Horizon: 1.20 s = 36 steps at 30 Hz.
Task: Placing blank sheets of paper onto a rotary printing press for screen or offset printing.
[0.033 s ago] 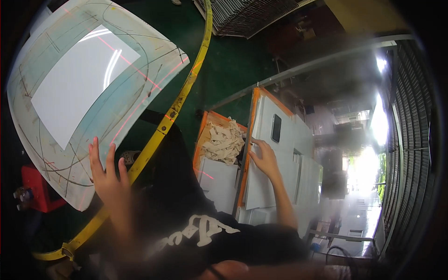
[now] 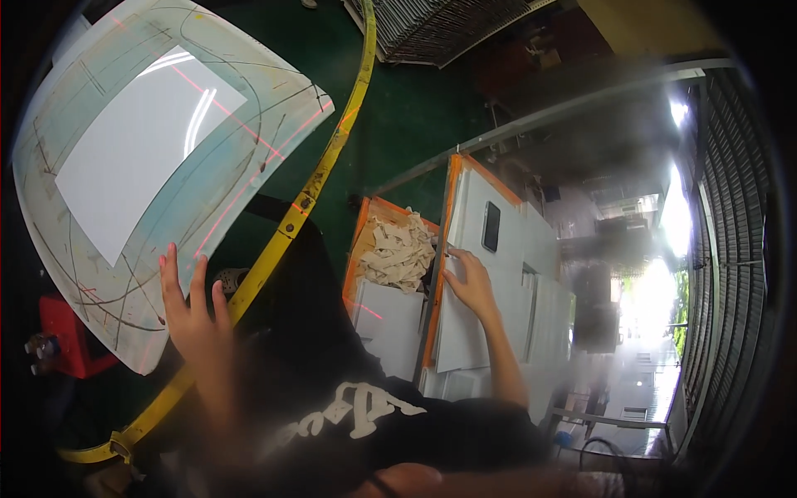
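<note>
My left hand [image 2: 196, 319] is raised with its fingers spread and holds nothing. It is beside the lower right edge of a large curved pale panel [image 2: 241, 70], marked with dark drawn lines and red laser lines. A glossy white sheet [image 2: 137, 145] lies on that panel. My right hand [image 2: 471, 286] rests on a white board [image 2: 465, 336], its fingers stretched toward the orange-taped edge. A dark phone [image 2: 491, 227] lies on the board, farther off than this hand. Left of the edge, crumpled cream strips [image 2: 397, 253] fill an orange-edged box [image 2: 360, 241].
A curved yellow rail [image 2: 286, 228] runs between the panel and my body. A red stool [image 2: 70, 340] with bottles stands at the lower left. Stacked dark slats [image 2: 440, 29] are at the far side. Metal framing [image 2: 531, 124] crosses beyond the boards.
</note>
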Each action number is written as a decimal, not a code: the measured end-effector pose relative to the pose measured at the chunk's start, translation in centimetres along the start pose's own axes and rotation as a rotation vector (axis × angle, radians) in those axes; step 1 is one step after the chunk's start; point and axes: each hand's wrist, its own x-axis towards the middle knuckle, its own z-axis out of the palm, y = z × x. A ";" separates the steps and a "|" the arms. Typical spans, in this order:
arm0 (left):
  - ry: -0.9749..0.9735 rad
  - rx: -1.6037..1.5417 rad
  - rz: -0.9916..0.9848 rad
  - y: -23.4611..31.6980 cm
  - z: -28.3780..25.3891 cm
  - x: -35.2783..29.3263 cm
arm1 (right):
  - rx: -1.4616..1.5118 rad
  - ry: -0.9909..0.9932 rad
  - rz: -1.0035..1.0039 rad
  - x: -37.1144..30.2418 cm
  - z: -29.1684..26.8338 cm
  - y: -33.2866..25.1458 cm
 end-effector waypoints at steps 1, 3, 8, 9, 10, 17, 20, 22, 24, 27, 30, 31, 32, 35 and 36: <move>-0.038 0.000 0.010 0.5 0.1 -0.2 | 0.021 0.006 -0.059 -0.4 0.3 0.8; -0.027 -0.023 0.016 1.4 0.2 -0.5 | 0.026 -0.026 0.030 -0.9 0.7 2.0; -0.050 -0.028 0.040 3.0 0.5 -0.8 | 0.036 -0.019 -0.027 -1.1 0.8 2.9; -0.050 -0.033 0.050 3.2 0.6 -0.9 | 0.024 0.000 -0.019 -1.2 0.7 3.0; -0.074 -0.033 0.058 3.4 0.7 -1.0 | 0.026 -0.007 -0.043 -1.2 0.7 3.0; -0.063 -0.059 0.086 4.5 0.7 -1.8 | -0.003 -0.008 -0.022 -1.6 1.0 3.5; -0.062 -0.078 0.097 4.9 0.7 -2.0 | -0.012 -0.018 0.000 -1.8 1.0 3.6; -0.092 -0.070 0.110 5.0 0.7 -2.1 | -0.018 -0.022 0.011 -1.9 1.1 3.5; -0.075 -0.071 0.113 5.2 0.6 -2.3 | -0.059 -0.007 0.051 -2.0 1.1 3.5; -0.088 -0.066 0.117 5.5 0.5 -2.6 | -0.106 -0.002 0.047 -2.1 1.2 3.3; -0.102 -0.073 0.121 5.8 0.5 -3.0 | -0.101 -0.011 0.068 -2.1 1.2 3.2; -0.131 -0.078 0.124 6.0 0.5 -3.2 | -0.071 -0.017 0.026 -2.0 1.2 3.1; -0.105 -0.077 0.120 6.1 0.5 -3.4 | -0.068 -0.010 0.042 -2.1 1.2 2.9; -0.136 -0.101 0.152 6.8 0.7 -4.3 | -0.049 0.010 0.061 -2.2 1.3 2.5; -0.171 -0.128 0.170 7.1 0.9 -4.8 | -0.059 0.030 0.099 -2.3 1.3 2.4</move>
